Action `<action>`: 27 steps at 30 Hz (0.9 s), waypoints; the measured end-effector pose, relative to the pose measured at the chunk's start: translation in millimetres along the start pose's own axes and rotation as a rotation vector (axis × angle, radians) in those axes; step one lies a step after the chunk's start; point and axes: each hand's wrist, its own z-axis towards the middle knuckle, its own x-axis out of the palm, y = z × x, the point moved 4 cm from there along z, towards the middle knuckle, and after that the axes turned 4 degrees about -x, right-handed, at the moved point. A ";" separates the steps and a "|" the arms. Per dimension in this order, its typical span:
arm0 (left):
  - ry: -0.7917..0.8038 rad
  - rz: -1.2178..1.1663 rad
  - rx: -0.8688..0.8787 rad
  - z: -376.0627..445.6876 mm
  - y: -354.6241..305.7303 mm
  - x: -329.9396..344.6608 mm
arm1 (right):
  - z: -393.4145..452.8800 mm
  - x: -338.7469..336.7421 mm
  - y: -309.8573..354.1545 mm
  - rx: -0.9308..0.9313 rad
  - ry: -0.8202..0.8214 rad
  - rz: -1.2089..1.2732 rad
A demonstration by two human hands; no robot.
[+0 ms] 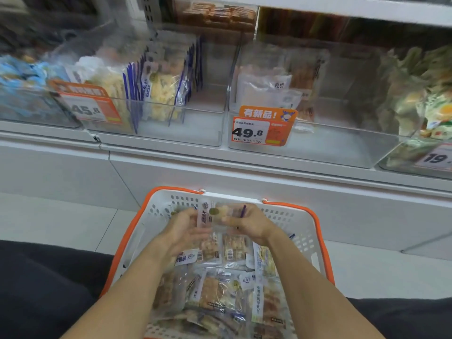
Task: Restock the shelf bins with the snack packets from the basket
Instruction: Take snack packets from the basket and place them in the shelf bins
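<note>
A white basket (303,231) with an orange rim sits on the floor in front of me, full of clear snack packets (220,289). Both hands reach into its far end. My right hand (252,222) pinches a clear packet (220,214) with blue edging and pale pieces inside, lifted upright. My left hand (186,228) touches the same packet's left side, its fingers loosely bent. Above stand clear shelf bins: a left bin (195,128) with upright blue-edged packets (163,81) and a middle bin (330,143) holding a few packets at its back.
Orange price tags reading 45.8 (90,106) and 49.8 (261,128) hang on the bin fronts. A bin of green-yellow packets (420,94) stands at the right, blue packets (22,74) at the far left. A white shelf base (220,172) runs below. My dark-clothed knees flank the basket.
</note>
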 end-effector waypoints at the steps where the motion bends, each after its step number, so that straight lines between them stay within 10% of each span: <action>1: 0.026 0.066 0.016 -6.2 -7.1 -1.1 | 0.0 -0.8 2.8 0.021 0.003 -0.004; 5: 0.112 0.528 0.152 -38.8 -54.3 -12.4 | -1.6 11.8 31.6 0.015 0.047 0.019; 11: -0.201 0.819 0.419 -92.5 -152.5 -43.4 | -10.4 67.5 117.2 -0.332 0.059 -0.004; 18: -0.653 1.090 0.852 -136.7 -261.3 -72.4 | -17.5 81.9 249.9 -0.877 -0.560 -0.533; 21: -0.888 1.286 0.997 -125.3 -276.7 -92.9 | 2.8 84.2 291.8 -0.802 -0.647 -0.720; 27: -0.853 1.434 0.912 -84.4 -255.4 -120.2 | 106.1 75.1 306.5 -0.226 -0.475 -0.713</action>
